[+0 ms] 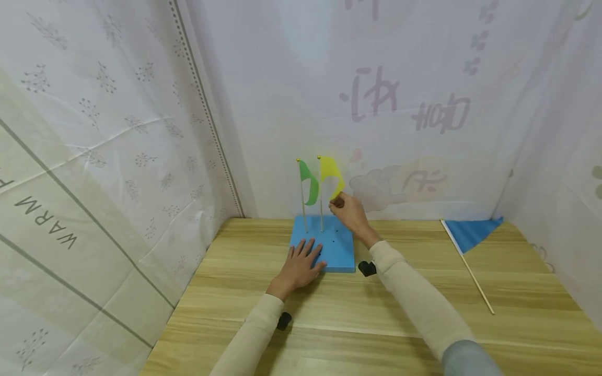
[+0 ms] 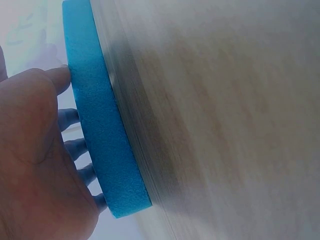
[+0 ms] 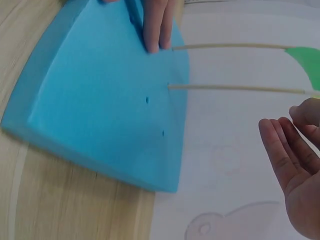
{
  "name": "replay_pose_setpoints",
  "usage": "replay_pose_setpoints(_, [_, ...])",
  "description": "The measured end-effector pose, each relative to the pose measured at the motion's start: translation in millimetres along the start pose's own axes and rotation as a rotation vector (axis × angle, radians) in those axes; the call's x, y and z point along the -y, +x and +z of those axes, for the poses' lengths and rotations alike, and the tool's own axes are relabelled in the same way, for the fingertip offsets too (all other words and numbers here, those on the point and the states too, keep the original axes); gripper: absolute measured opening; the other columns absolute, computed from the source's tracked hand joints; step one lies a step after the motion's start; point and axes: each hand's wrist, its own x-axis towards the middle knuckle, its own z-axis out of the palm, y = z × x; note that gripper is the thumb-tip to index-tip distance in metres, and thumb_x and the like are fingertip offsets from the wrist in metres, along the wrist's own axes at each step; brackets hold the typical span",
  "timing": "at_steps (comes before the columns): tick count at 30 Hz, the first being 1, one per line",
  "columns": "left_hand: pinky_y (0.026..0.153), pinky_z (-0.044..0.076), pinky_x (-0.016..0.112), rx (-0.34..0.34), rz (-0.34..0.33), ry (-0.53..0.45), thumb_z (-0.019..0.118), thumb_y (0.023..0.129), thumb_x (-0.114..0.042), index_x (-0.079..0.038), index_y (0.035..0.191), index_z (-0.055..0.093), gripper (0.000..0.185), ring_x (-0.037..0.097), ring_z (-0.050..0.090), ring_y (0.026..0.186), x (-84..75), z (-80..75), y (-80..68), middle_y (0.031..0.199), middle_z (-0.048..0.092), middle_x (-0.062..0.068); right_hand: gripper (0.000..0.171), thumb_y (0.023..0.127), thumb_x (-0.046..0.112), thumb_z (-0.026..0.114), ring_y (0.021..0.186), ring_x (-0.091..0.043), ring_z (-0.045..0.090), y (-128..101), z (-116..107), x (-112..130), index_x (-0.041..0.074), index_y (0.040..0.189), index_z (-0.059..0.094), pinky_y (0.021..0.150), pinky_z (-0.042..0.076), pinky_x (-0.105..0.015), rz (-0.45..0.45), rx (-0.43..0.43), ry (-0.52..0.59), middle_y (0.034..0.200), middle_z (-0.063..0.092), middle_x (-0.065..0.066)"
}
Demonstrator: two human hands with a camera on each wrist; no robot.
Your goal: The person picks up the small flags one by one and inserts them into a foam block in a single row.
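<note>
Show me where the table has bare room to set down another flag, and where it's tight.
Bare wood lies between the blue foam block and the blue flag lying at right, and left of the block toward the curtain. It is crowded on the block: left hand presses it, right hand is at the yellow flag, beside the green flag.

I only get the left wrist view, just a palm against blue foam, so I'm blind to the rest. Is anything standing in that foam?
Observer: Yes, a green flag and a yellow flag stand upright in the blue foam block.
Operator: Where's the right hand?
Observer: The right hand is raised beside the yellow flag, its fingertips at the flag's lower edge.
Operator: Any flags left over?
Observer: One blue flag lies flat on the wooden table, off to the right.
</note>
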Motion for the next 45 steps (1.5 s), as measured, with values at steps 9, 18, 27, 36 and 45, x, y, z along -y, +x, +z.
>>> replay_pose_setpoints(9, [0.132,0.017,0.067,0.008,0.001,-0.001,0.047,0.114,-0.049,-0.016,0.168,0.037,0.064,0.042,0.019,0.165,1.5,-0.4,0.6,0.178,0.025,0.013,0.01,0.104,0.013,0.07,0.088,-0.028,0.075,-8,-25,-15,0.006,0.106,0.075,0.079,0.063,-0.045,-0.045,-0.031,-0.031,0.1,0.078,-0.013])
replay_pose_setpoints(18, [0.131,0.017,0.067,0.004,0.01,-0.002,0.046,0.113,-0.05,-0.016,0.169,0.036,0.065,0.042,0.019,0.165,3.2,-0.4,0.7,0.178,0.024,0.014,0.018,0.105,0.015,0.068,0.084,-0.028,0.076,-17,-51,-27,0.001,0.113,0.077,0.073,0.062,-0.041,-0.051,-0.053,-0.047,0.101,0.078,-0.014])
replay_pose_setpoints(27, [0.131,0.017,0.068,-0.013,0.021,-0.004,0.048,0.113,-0.046,-0.014,0.168,0.037,0.064,0.045,0.02,0.164,4.3,1.2,1.7,0.177,0.026,0.017,0.014,0.104,0.013,0.07,0.079,-0.026,0.075,-29,-79,-46,0.003,0.107,0.078,0.072,0.059,-0.036,-0.073,-0.115,-0.088,0.094,0.079,-0.013])
replay_pose_setpoints(36, [0.131,0.018,0.068,-0.01,0.022,-0.012,0.047,0.114,-0.046,-0.014,0.167,0.038,0.063,0.044,0.02,0.164,2.7,1.9,0.3,0.177,0.026,0.016,0.014,0.105,0.016,0.069,0.079,-0.025,0.074,-50,-107,-63,0.006,0.106,0.078,0.068,0.056,-0.029,-0.061,-0.14,-0.147,0.092,0.079,-0.012])
replay_pose_setpoints(45, [0.132,0.017,0.067,0.003,0.013,-0.013,0.045,0.114,-0.049,-0.016,0.168,0.036,0.065,0.042,0.018,0.165,1.8,1.4,0.5,0.178,0.024,0.014,0.015,0.105,0.016,0.069,0.077,-0.021,0.072,-69,-132,-80,0.003,0.105,0.078,0.068,0.053,-0.025,-0.048,-0.188,-0.191,0.087,0.078,-0.011])
